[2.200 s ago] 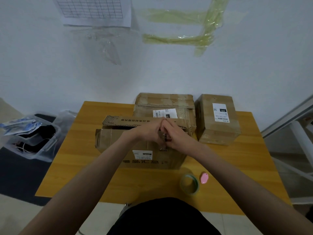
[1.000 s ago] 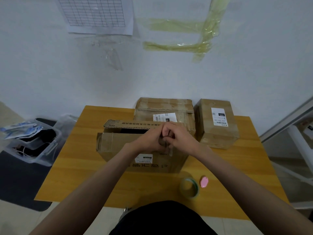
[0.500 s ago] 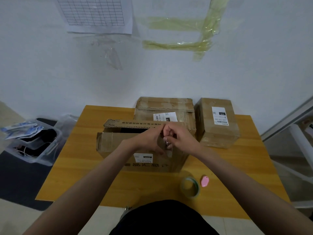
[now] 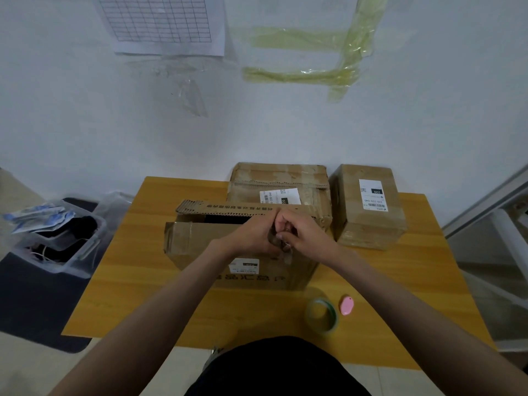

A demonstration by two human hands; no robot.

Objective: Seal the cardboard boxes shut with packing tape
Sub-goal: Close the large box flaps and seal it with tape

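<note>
A cardboard box (image 4: 200,244) lies in the middle of the wooden table (image 4: 137,295), and its far flap with a torn, toothed edge stands slightly open. My left hand (image 4: 251,238) and my right hand (image 4: 305,235) meet above the box's right part. The fingers of both are curled, pinching a small pale strip of clear tape (image 4: 288,254) between them. A roll of clear tape (image 4: 321,315) with a green core lies on the table near the front edge, apart from both hands. Two more boxes stand behind: one at the back (image 4: 274,178) and one to the right (image 4: 368,221).
A small pink cutter (image 4: 346,304) lies beside the tape roll. A clear plastic bin (image 4: 57,241) with packets sits on the floor to the left. A metal frame (image 4: 500,224) stands to the right. The wall rises right behind the table.
Both hands have stayed together over the front box and have shifted only slightly while working at the small strip between their fingers. The boxes, roll and cutter have not moved.
</note>
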